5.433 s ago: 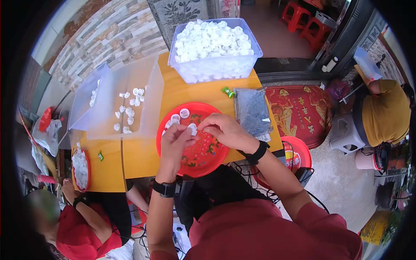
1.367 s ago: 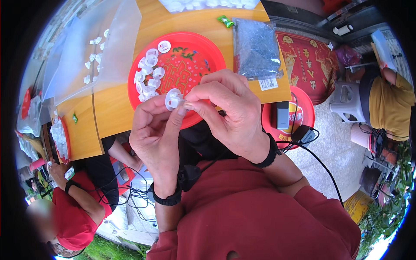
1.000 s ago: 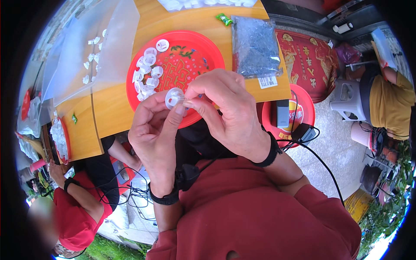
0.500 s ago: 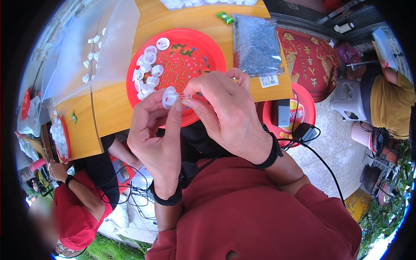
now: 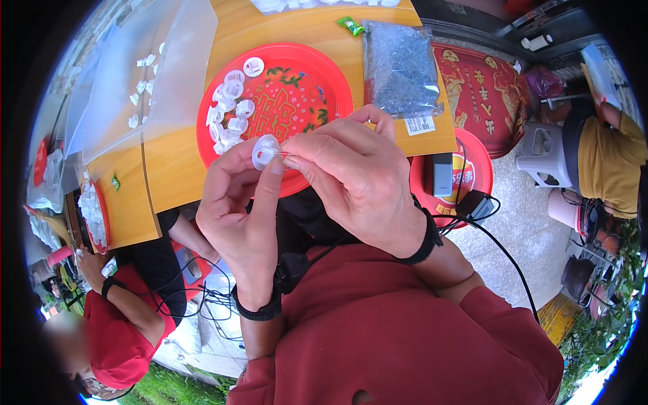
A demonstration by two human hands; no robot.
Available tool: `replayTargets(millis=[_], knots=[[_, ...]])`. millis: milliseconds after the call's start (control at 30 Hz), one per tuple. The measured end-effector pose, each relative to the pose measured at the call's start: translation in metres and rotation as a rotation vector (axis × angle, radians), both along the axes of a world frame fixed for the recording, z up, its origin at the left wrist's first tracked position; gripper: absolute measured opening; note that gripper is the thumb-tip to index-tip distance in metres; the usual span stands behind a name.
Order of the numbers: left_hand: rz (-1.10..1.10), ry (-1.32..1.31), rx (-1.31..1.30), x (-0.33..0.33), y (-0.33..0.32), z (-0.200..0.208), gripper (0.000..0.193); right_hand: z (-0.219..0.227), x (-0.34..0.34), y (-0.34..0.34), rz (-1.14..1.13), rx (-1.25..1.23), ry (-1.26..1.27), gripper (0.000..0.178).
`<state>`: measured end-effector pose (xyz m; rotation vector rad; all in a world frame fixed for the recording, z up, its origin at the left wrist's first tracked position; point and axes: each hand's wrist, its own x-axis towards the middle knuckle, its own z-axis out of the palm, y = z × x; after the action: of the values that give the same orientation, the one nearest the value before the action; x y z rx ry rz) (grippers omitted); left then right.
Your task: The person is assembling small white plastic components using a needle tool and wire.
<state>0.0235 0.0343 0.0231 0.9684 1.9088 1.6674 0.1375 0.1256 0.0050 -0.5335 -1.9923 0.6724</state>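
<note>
Over the near edge of a red round tray point(image 5: 335, 75), my left hand point(image 5: 237, 214) pinches a small white plastic disc-shaped part point(image 5: 264, 152) between thumb and fingers. My right hand point(image 5: 361, 179) is closed, its thumb and forefinger tips holding a thin wire-like piece point(image 5: 283, 154) against the right side of the disc-shaped part. How far that piece goes in cannot be seen. Several similar white parts point(image 5: 228, 106) lie along the tray's left side. Both wrists wear black bands.
A clear bag of thin pieces point(image 5: 398, 67) lies right of the tray beside a green-wrapped sweet point(image 5: 351, 26). Plastic sheeting point(image 5: 177, 74) with white parts covers the left side. A red stool point(image 5: 422, 192) bears a power bank and cables. Another person point(image 5: 128, 324) sits at left.
My right hand has shifted slightly, its fingertips coming closer to the white part and hiding more of the thin piece. My left hand stays almost in place.
</note>
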Motion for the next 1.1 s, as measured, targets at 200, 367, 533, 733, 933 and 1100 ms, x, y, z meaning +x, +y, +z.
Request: replayTargets(millis=[200,367,533,733,933,1100], knots=[[-0.016,-0.092,0.016,0.000,0.000,0.000,0.025,-0.003,0.000,0.000,-0.023,0.031,0.023,0.019],[0.000,-0.050,0.015,0.000,-0.001,-0.002,0.024,-0.002,0.001,-0.002,-0.089,0.112,-0.041,0.023],[0.042,0.075,0.010,0.003,-0.001,-0.004,0.024,-0.004,-0.002,-0.005,-0.119,0.135,-0.039,0.024],[0.103,0.353,0.002,0.009,0.001,-0.007,0.027,-0.007,-0.001,-0.002,-0.065,0.008,-0.002,0.019],[0.089,0.267,0.003,0.008,0.001,-0.007,0.024,-0.008,-0.001,-0.003,-0.082,0.077,-0.011,0.018],[0.091,0.220,-0.004,0.008,0.001,-0.007,0.023,-0.005,-0.002,-0.002,-0.106,0.140,-0.004,0.021]])
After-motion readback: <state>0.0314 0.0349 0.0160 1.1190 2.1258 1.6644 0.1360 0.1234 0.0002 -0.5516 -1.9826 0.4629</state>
